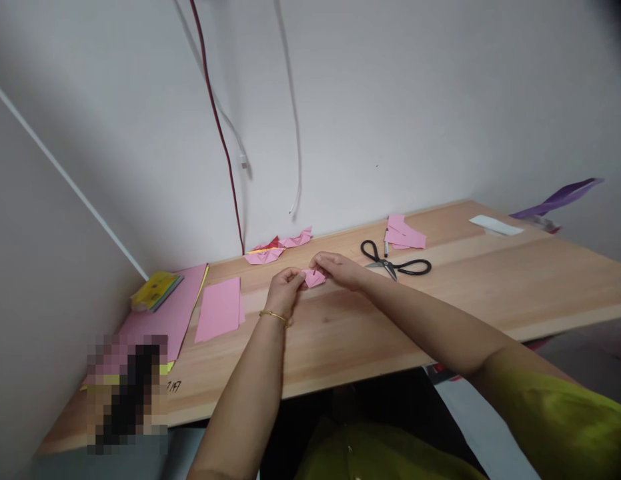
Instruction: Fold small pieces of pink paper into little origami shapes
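A small folded piece of pink paper (pixel 315 279) is held between my two hands over the middle of the wooden table. My left hand (pixel 286 288), with a gold bracelet at the wrist, pinches its left side. The fingers of my right hand (pixel 335 268) close on its upper right edge. Behind my hands, near the wall, lie folded pink paper pieces (pixel 265 256), with a red one among them. To the right of my right hand rest black-handled scissors (pixel 387 265) with their blades apart.
Pink rectangular sheets (pixel 219 310) lie left of my hands. Farther left, a yellow packet (pixel 157 291) sits on large pink sheets (pixel 187 293). Pink scraps (pixel 404 233) and a marker (pixel 386 244) lie behind the scissors. A white strip (pixel 496 225) is at the right. Cables (pixel 225 140) hang against the wall.
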Motion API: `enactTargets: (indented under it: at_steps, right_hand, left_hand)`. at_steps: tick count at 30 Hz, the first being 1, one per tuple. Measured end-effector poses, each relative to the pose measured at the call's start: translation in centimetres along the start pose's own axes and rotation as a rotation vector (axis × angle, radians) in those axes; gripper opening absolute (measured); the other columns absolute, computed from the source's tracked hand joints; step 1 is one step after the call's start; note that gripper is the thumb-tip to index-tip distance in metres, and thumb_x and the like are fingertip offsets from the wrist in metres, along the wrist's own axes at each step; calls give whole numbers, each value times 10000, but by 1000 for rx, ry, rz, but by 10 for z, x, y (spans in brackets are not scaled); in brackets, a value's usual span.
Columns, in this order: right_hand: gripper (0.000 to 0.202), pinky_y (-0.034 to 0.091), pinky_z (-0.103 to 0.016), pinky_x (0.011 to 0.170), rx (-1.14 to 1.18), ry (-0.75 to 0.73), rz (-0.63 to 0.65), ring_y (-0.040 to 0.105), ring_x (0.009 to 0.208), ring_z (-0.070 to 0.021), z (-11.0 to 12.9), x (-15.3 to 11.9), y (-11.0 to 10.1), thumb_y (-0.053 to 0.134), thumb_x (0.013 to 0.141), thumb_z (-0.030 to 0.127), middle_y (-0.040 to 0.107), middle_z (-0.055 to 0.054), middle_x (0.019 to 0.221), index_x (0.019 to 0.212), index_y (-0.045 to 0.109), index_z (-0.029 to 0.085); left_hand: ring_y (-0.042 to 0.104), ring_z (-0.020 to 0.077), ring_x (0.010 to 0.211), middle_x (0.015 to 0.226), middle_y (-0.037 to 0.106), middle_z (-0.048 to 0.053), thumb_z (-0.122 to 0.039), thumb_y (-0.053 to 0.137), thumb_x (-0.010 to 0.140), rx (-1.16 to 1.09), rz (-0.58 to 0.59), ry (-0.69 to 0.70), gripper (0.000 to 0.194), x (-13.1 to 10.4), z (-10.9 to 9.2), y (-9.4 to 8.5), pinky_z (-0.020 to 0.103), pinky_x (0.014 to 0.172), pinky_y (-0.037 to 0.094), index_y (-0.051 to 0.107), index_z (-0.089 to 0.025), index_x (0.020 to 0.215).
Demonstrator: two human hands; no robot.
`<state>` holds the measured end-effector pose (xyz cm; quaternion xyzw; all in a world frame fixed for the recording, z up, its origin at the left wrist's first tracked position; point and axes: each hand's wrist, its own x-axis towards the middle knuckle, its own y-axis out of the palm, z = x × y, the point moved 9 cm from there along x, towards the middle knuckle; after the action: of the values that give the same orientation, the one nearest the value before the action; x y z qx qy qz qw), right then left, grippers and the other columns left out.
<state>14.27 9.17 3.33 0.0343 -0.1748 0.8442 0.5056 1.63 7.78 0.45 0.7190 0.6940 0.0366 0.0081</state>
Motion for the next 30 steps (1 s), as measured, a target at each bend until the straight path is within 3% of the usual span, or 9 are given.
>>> enactTargets:
  at_steps: [12, 20, 30]
  right_hand:
    - [295, 317, -207, 588, -402, -195, 22, 435, 619, -100, 11, -1, 10, 421, 850, 376, 479, 18, 628, 693, 514, 146]
    - [312, 284, -193, 547, -340, -196, 69, 370, 589, -89, 16, -1, 15, 416, 845, 385, 395, 35, 598, 636, 438, 155]
    - [312, 292, -211, 568, -318, -183, 34, 382, 603, -99, 14, 1, 12, 430, 837, 396, 410, 28, 613, 634, 453, 160]
  left_hand:
    - [490, 89, 502, 534, 562, -2, -375, 660, 655, -26, 29, -18, 247, -1, 5, 4, 216, 546, 365, 576, -143, 663]
    - [420, 60, 480, 529, 510, -36, -344, 683, 631, -113, 75, 6, 229, -3, 1, 11, 190, 493, 298, 572, -146, 666]
    - [433, 64, 484, 512, 497, -38, -333, 695, 609, -196, 26, -12, 237, -3, 3, 9, 195, 510, 329, 560, -142, 645]
